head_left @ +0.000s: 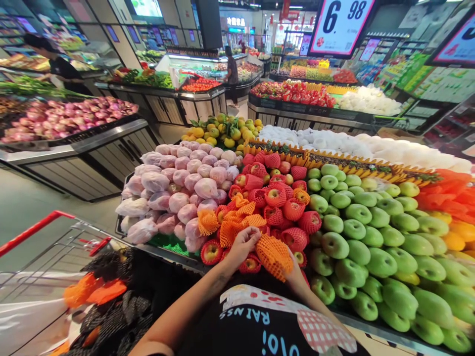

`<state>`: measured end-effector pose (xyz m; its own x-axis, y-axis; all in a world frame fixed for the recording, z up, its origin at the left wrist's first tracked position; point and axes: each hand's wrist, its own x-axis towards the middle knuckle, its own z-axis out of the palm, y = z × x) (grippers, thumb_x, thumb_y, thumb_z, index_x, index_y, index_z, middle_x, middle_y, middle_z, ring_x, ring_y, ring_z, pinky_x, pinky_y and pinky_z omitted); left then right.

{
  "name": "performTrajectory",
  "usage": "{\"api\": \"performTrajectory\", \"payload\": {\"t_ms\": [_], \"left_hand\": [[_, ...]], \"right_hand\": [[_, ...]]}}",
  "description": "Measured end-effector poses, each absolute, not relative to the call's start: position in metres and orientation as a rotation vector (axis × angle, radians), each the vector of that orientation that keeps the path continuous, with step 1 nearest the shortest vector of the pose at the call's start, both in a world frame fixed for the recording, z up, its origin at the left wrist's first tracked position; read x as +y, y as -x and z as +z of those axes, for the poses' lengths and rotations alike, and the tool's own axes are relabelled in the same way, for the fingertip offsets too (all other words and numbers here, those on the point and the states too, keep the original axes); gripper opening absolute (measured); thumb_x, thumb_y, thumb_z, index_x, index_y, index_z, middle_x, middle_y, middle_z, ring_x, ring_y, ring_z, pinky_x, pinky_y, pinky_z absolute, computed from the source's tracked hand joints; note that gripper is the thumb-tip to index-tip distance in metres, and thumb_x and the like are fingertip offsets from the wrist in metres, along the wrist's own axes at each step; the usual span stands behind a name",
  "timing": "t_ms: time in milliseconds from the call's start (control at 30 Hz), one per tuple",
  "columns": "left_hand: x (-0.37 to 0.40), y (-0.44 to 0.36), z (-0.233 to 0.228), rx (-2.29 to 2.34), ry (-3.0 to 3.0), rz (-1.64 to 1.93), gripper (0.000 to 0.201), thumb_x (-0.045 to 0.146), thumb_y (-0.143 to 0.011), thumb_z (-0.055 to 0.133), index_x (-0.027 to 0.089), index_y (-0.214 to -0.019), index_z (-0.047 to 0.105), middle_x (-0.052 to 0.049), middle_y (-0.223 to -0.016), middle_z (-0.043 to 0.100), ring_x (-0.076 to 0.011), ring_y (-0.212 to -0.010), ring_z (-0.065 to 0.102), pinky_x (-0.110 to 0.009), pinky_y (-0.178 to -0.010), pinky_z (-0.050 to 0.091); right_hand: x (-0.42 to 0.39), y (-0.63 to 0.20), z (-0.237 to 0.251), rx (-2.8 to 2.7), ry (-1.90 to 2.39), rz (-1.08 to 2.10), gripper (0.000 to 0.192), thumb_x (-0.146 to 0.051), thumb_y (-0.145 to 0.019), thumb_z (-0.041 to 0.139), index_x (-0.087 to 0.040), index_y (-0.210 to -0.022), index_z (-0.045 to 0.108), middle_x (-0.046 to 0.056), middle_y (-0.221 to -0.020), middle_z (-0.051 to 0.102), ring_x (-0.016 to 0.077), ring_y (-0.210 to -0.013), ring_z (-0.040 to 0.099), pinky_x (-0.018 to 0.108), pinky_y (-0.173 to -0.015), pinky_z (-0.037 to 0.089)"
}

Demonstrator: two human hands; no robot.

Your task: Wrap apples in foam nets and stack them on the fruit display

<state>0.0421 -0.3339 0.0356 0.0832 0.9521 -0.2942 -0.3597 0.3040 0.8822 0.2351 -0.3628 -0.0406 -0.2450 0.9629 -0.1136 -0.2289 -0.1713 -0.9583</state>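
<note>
Orange net could rip near display's front edge if your left hand, pinching it, yanks; unclear how right hand grips.

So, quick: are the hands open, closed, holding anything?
Left hand: closed, seemingly pinching the edge of an orange, tubular foam-mesh sleeve.
Right hand: behind that sleeve, fingers hidden; open or closed can't be told.
</note>
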Motion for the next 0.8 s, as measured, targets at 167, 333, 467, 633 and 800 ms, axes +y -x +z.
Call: {"api": "performTrajectory", "payload": {"t_ms": [167,333,467,633,800], "left_hand": [[-0.33,-0.047,0.022,1.026,-0.53,1.061,0.059,0.054,-0.056,0.093,0.015,-0.084,0.06,0.004,-0.072,0.059,-0.0058,-0.059,0.053,-0.016,-0.054,0.041],[-0.335,-0.052,0.014,0.894,-0.524,0.986,0.062,0.053,-0.055,0.094,0.017,-0.09,0.057,0.005,-0.074,0.058,-0.0048,-0.057,0.05,-0.015,-0.049,0.035],[-0.334,-0.048,0.02,0.84,-0.789,0.952,0.059,0.048,-0.055,0.096,0.017,-0.088,0.058,0.004,-0.08,0.057,-0.0065,-0.066,0.049,-0.017,-0.056,0.036],[-0.326,-0.051,0.017,0.951,-0.998,1.027,0.053,0.058,-0.066,0.087,0.017,-0.087,0.06,-0.001,-0.087,0.06,-0.0143,-0.082,0.056,-0.027,-0.077,0.047],[-0.332,-0.048,0.02,0.966,-1.435,1.038,0.049,0.044,-0.084,0.074,0.02,-0.123,0.058,-0.012,-0.123,0.06,-0.0262,-0.118,0.058,-0.044,-0.107,0.045]], "right_hand": [[-0.368,-0.236,-0.042,-0.813,1.058,1.647,0.071,-0.047,-0.049,0.096,-0.034,-0.113,0.07,0.006,-0.124,0.074,0.0401,-0.123,0.063,0.063,-0.11,0.044],[-0.371,-0.233,-0.015,-0.475,0.928,1.86,0.046,-0.057,-0.076,0.076,-0.028,-0.111,0.072,0.006,-0.119,0.076,0.0338,-0.122,0.065,0.055,-0.111,0.045],[-0.371,-0.234,-0.004,-0.381,0.876,1.9,0.047,-0.06,-0.076,0.074,-0.028,-0.111,0.073,0.006,-0.12,0.076,0.0317,-0.124,0.064,0.052,-0.115,0.042],[-0.369,-0.237,-0.011,-0.441,0.905,1.861,0.053,-0.067,-0.074,0.071,-0.027,-0.109,0.074,0.008,-0.122,0.075,0.0344,-0.133,0.057,0.055,-0.117,0.039],[-0.366,-0.237,-0.013,-0.477,0.986,1.828,0.066,-0.079,-0.073,0.062,-0.026,-0.11,0.071,0.012,-0.118,0.075,0.0378,-0.128,0.06,0.058,-0.108,0.047]]}}
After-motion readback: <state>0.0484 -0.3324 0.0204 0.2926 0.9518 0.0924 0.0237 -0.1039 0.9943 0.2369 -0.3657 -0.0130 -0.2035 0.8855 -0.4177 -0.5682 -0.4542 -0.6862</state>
